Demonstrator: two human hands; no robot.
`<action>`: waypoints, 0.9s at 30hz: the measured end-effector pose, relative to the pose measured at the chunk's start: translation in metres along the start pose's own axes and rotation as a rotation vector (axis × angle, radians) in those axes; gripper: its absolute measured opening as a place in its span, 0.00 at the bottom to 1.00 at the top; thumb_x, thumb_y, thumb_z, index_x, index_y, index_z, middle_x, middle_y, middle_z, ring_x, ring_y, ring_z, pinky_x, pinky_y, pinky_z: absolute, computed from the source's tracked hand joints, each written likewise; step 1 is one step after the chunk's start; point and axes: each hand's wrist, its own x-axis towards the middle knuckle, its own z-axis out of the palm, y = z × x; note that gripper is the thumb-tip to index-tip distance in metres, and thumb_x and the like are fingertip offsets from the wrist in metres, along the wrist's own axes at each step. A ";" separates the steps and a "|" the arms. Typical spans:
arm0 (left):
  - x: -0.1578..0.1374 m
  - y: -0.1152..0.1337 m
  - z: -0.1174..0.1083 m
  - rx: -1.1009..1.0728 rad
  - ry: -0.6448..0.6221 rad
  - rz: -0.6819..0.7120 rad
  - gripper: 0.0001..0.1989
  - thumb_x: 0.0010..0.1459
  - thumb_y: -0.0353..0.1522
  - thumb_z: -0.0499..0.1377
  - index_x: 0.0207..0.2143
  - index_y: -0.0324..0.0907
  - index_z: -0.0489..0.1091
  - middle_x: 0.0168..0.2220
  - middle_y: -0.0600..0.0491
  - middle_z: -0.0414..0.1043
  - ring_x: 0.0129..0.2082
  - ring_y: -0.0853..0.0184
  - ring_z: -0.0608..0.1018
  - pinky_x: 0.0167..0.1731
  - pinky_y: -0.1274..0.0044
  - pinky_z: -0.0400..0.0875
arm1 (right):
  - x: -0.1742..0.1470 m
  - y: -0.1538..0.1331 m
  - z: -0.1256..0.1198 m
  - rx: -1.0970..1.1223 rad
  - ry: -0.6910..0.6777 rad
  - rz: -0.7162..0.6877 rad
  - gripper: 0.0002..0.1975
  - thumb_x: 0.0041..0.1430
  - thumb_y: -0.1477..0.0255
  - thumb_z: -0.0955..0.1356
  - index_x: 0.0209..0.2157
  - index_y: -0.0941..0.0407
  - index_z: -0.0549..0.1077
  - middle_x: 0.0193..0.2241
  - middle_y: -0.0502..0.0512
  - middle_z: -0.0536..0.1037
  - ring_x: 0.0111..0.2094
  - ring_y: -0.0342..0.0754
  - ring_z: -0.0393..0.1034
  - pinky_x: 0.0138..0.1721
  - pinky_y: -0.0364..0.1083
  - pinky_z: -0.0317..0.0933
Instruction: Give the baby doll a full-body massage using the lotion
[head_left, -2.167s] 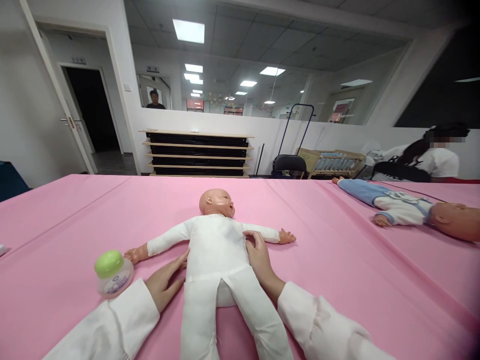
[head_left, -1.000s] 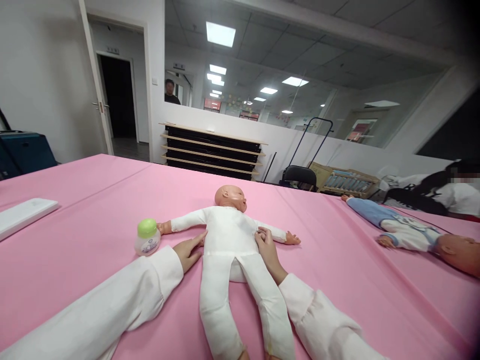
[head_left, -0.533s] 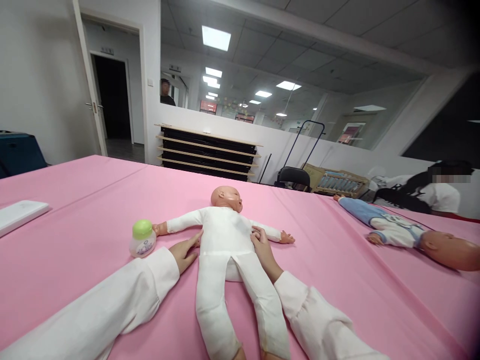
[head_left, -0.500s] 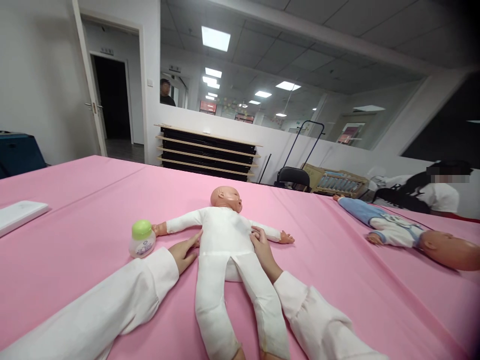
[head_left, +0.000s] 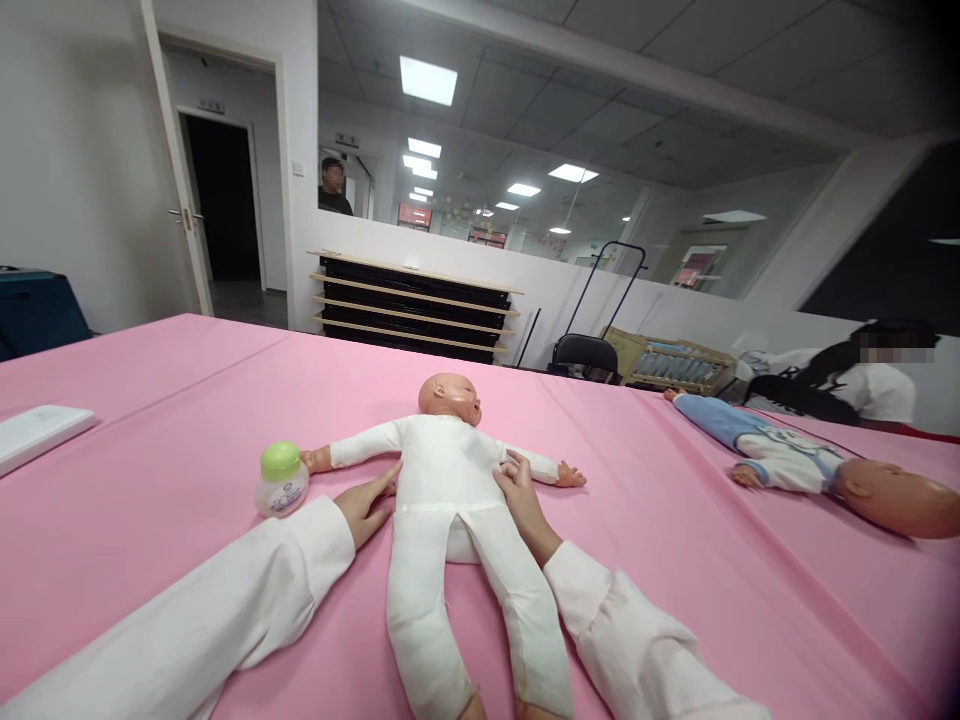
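Observation:
A baby doll [head_left: 448, 465] with a white cloth body lies on its back on the pink table cover [head_left: 202, 420], arms spread out and head turned to the right. My left hand [head_left: 366, 508] rests against the left side of its trunk, fingers stretched out. On the other side, my right hand [head_left: 525, 500] touches the trunk below the doll's arm, its fingers loosely bent and apart. Neither hand grips anything. A small clear jar with a green lid [head_left: 281, 480] stands beside the doll's hand, just left of my left hand.
Far right lies a second doll [head_left: 795, 455] in blue and white clothes. A flat white device [head_left: 41, 435] sits at the left. Beyond the table are stacked boards [head_left: 412, 305], a black chair [head_left: 585, 353] and a person in a white top [head_left: 889, 390].

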 end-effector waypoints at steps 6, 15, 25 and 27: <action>0.000 0.000 -0.001 0.002 0.001 -0.007 0.32 0.54 0.30 0.49 0.61 0.45 0.45 0.49 0.52 0.68 0.51 0.64 0.68 0.52 0.69 0.60 | -0.001 0.000 0.001 0.018 -0.003 -0.054 0.24 0.43 0.65 0.66 0.43 0.53 0.56 0.24 0.46 0.62 0.26 0.43 0.59 0.28 0.44 0.56; 0.001 0.000 0.000 0.033 -0.012 -0.013 0.32 0.53 0.29 0.50 0.61 0.44 0.45 0.49 0.53 0.68 0.52 0.63 0.67 0.52 0.69 0.59 | 0.004 0.004 0.000 -0.024 0.023 -0.033 0.23 0.42 0.64 0.66 0.41 0.54 0.57 0.22 0.45 0.62 0.25 0.44 0.59 0.28 0.44 0.54; 0.000 0.006 -0.002 0.019 -0.006 -0.012 0.31 0.54 0.31 0.48 0.61 0.43 0.45 0.49 0.51 0.68 0.51 0.63 0.68 0.52 0.68 0.60 | -0.003 -0.003 0.001 -0.153 0.079 -0.074 0.17 0.46 0.64 0.64 0.38 0.55 0.58 0.20 0.45 0.64 0.25 0.45 0.60 0.29 0.45 0.55; -0.001 0.008 -0.003 0.015 -0.004 -0.010 0.32 0.54 0.31 0.48 0.61 0.43 0.44 0.49 0.52 0.68 0.51 0.63 0.68 0.52 0.68 0.60 | -0.006 -0.006 0.002 -0.217 0.112 -0.054 0.15 0.47 0.62 0.64 0.35 0.55 0.60 0.21 0.47 0.66 0.26 0.46 0.62 0.30 0.45 0.56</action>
